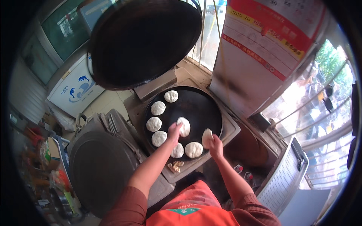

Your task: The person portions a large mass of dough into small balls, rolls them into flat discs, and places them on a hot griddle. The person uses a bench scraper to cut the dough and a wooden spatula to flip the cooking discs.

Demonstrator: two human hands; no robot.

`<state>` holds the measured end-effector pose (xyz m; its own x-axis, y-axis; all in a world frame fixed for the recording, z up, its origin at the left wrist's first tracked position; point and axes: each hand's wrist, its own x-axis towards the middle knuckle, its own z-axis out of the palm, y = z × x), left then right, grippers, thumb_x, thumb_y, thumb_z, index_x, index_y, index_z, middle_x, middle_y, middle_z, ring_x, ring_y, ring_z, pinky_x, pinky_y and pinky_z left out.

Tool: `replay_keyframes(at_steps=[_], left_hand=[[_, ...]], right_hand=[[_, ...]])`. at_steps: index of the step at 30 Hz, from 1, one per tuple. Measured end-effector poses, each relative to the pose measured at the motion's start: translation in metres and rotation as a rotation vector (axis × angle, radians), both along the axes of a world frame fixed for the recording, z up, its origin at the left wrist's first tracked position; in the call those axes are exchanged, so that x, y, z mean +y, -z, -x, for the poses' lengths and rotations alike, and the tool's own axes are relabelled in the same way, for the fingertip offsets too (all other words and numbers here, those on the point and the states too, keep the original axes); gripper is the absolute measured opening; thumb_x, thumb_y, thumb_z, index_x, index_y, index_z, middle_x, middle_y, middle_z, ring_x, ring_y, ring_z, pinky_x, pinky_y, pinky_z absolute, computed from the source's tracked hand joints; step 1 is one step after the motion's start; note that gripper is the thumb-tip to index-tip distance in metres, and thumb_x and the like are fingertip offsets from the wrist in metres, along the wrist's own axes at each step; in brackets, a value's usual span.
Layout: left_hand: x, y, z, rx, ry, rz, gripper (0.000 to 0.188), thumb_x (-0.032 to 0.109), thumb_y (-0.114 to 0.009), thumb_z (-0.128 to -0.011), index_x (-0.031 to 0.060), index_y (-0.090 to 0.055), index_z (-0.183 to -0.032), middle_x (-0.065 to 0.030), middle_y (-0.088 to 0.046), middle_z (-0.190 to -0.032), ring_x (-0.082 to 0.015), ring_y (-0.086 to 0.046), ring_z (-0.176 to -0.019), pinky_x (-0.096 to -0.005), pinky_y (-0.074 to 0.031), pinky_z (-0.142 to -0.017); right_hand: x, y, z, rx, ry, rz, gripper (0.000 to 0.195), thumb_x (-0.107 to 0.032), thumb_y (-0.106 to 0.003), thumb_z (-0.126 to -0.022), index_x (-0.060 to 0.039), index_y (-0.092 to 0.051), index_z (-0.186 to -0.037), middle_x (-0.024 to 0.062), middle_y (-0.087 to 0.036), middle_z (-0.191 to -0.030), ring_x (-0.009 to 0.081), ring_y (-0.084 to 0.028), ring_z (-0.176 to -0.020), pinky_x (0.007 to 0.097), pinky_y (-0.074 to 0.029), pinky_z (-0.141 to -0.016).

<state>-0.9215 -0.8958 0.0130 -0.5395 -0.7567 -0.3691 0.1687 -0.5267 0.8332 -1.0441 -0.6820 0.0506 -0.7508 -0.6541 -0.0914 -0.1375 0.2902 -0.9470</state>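
A round black griddle pan [195, 107] lies before me, with several pale flat dough rounds [158, 108] in a curve along its left and near rim. My left hand [173, 132] grips one dough round [184, 127] by its left edge, over the middle of the pan. At the pan's right near rim, my right hand [216, 145] pinches another dough round [207, 138], which is tilted on edge. A flat dough round [194, 149] lies between the hands, nearer to me.
The raised dark lid [147, 42] stands beyond the pan. Brown pieces, perhaps walnuts [174, 167], lie on the near ledge. A second round black griddle or lid [101, 172] is at left, a perforated tray [282, 175] at right, and a white chest freezer [76, 84] behind left.
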Motion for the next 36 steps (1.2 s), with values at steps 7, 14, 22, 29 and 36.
replay_keyframes(at_steps=[7, 14, 22, 29, 36], left_hand=[[-0.094, 0.03, 0.153, -0.855, 0.37, 1.339, 0.073, 0.007, -0.053, -0.088, -0.0009, -0.028, -0.156, -0.0264, -0.034, -0.159, -0.0356, -0.032, -0.15, -0.0422, -0.026, -0.124], [-0.114, 0.053, 0.188, -1.118, 0.755, 1.209, 0.069, 0.01, -0.044, -0.093, -0.001, -0.024, -0.159, -0.0227, -0.015, -0.168, -0.0346, -0.012, -0.157, -0.0418, -0.014, -0.128], [-0.023, 0.028, 0.091, -0.579, 0.233, 1.078, 0.052, 0.0, -0.053, -0.083, -0.0051, -0.054, -0.135, -0.0281, -0.052, -0.142, -0.0425, -0.049, -0.134, -0.0456, -0.039, -0.116], [0.201, 0.026, -0.1, -0.297, 0.472, 0.482, 0.034, -0.003, -0.056, -0.094, -0.0025, -0.061, -0.127, -0.0157, -0.069, -0.123, -0.0244, -0.067, -0.116, -0.034, -0.053, -0.1], [0.328, 0.009, -0.202, -0.26, 1.155, 0.581, 0.03, 0.009, -0.059, -0.09, 0.0008, -0.069, -0.117, -0.0146, -0.074, -0.109, -0.0238, -0.072, -0.103, -0.0354, -0.056, -0.092]], right_hand=[[-0.15, 0.05, 0.128, 0.856, -0.389, -0.216, 0.055, -0.009, -0.054, -0.093, -0.0029, -0.046, -0.148, 0.018, -0.041, -0.157, 0.0344, -0.034, -0.148, 0.0449, -0.025, -0.124], [-0.165, 0.105, 0.154, 0.882, -0.522, -0.475, 0.066, -0.046, -0.043, -0.105, -0.0025, -0.038, -0.154, 0.0181, -0.026, -0.165, 0.0301, -0.017, -0.156, 0.047, -0.011, -0.127], [-0.097, 0.035, 0.085, 0.653, -0.347, -0.244, 0.057, -0.036, -0.055, -0.102, 0.0034, -0.05, -0.143, 0.0246, -0.044, -0.153, 0.0368, -0.036, -0.147, 0.0488, -0.023, -0.124], [0.106, 0.036, -0.114, 0.474, -0.259, -0.359, 0.039, -0.032, -0.065, -0.096, -0.0021, -0.066, -0.121, 0.0189, -0.063, -0.13, 0.0365, -0.051, -0.133, 0.0568, -0.031, -0.118], [0.32, 0.077, -0.315, 0.276, 0.084, -0.643, 0.04, -0.04, -0.06, -0.097, -0.005, -0.071, -0.112, 0.0171, -0.07, -0.115, 0.0357, -0.061, -0.116, 0.0585, -0.038, -0.11]])
